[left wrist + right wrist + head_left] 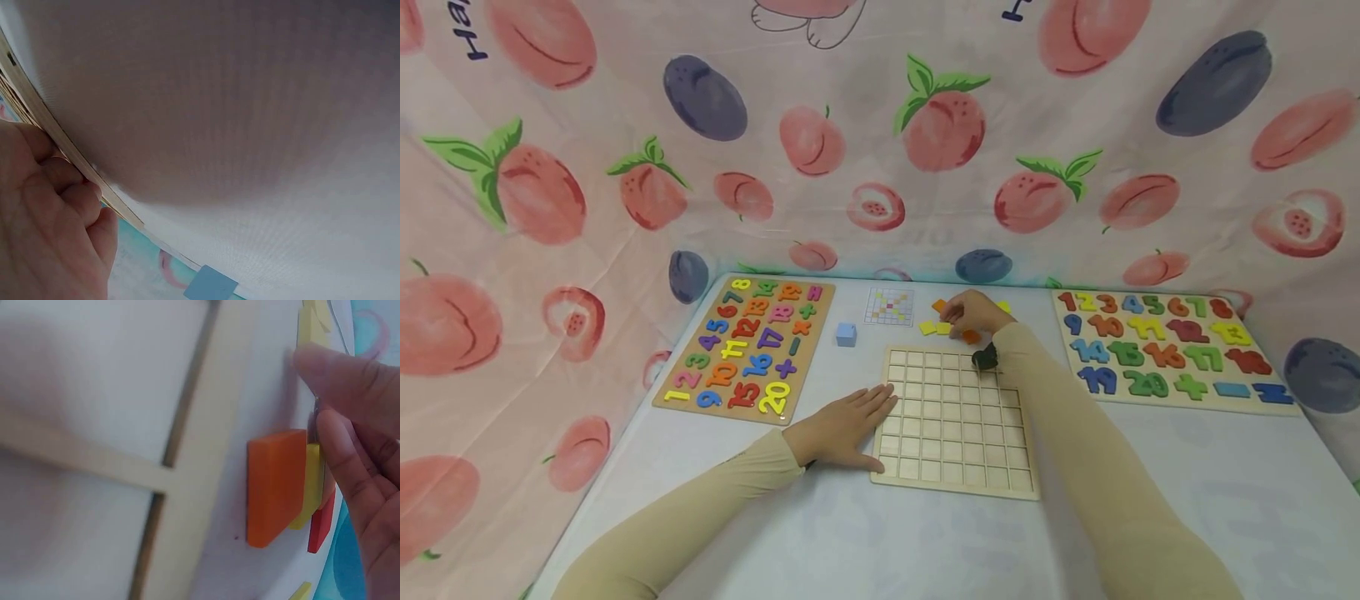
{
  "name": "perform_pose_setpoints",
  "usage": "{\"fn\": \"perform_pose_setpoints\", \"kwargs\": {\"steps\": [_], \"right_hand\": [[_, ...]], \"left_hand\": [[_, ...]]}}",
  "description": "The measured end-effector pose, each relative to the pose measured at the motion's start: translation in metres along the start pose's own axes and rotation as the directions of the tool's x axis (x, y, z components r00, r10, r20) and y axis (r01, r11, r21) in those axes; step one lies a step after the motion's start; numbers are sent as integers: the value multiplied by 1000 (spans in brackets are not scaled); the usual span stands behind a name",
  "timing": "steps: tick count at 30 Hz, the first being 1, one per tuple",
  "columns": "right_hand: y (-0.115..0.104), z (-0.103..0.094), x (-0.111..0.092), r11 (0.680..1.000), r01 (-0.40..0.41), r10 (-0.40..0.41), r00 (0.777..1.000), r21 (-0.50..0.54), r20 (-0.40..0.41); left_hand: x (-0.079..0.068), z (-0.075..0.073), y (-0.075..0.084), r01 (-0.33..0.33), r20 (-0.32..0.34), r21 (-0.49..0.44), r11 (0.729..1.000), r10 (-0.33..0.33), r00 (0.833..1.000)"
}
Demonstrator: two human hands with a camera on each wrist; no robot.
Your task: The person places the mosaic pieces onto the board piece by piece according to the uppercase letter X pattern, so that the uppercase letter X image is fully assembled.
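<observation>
Far left on the white tabletop (662, 467): tan wooden board with raised, brightly coloured numerals and arithmetic signs (802, 367), lying at a slant. Just right of its upper half, a small pale-blue cube (846, 335). Below the cube, a person's left hand (846, 427) in a beige sleeve: fingers extended and slightly spread, touching the left rim of the large square board of light wood, divided into a grid of cells (951, 429); thumb by the lower left corner. Wooden grid board lies flat, mid-table, directly in front of the person.

Beyond its upper edge, a white printed grid card with coloured squares (889, 307). Right of the card, flat yellow tiles (943, 328) and orange tiles (939, 306); the right wrist view also shows a red tile (320, 522).

Right hand (976, 313) is down among these, well apart from the left, fingers bent, thumb near forefinger; I cannot tell whether it pinches a tile. Black wrist device (985, 357) overlaps the grid board's upper right part. Far right: pale wooden board with chunky coloured numerals (1123, 392).
</observation>
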State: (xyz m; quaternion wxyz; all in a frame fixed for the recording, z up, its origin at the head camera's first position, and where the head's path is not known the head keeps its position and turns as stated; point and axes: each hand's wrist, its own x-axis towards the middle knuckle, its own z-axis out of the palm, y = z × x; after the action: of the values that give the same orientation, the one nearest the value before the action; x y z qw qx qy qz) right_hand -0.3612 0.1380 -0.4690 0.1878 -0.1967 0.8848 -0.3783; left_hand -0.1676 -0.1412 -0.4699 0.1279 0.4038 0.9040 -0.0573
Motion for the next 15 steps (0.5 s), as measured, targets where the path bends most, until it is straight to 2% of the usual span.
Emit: {"fn": "perform_pose_setpoints", "kwargs": {"steps": [6, 15], "right_hand": [[0, 0, 2, 998, 12, -11, 1000, -55, 14], [-5, -3, -5, 998, -2, 3, 1000, -58, 29]], "left_hand": [[1, 0, 0, -5, -6, 11, 1000, 5, 1000], [0, -1, 0, -5, -4, -4, 1000, 5, 1000]]}}
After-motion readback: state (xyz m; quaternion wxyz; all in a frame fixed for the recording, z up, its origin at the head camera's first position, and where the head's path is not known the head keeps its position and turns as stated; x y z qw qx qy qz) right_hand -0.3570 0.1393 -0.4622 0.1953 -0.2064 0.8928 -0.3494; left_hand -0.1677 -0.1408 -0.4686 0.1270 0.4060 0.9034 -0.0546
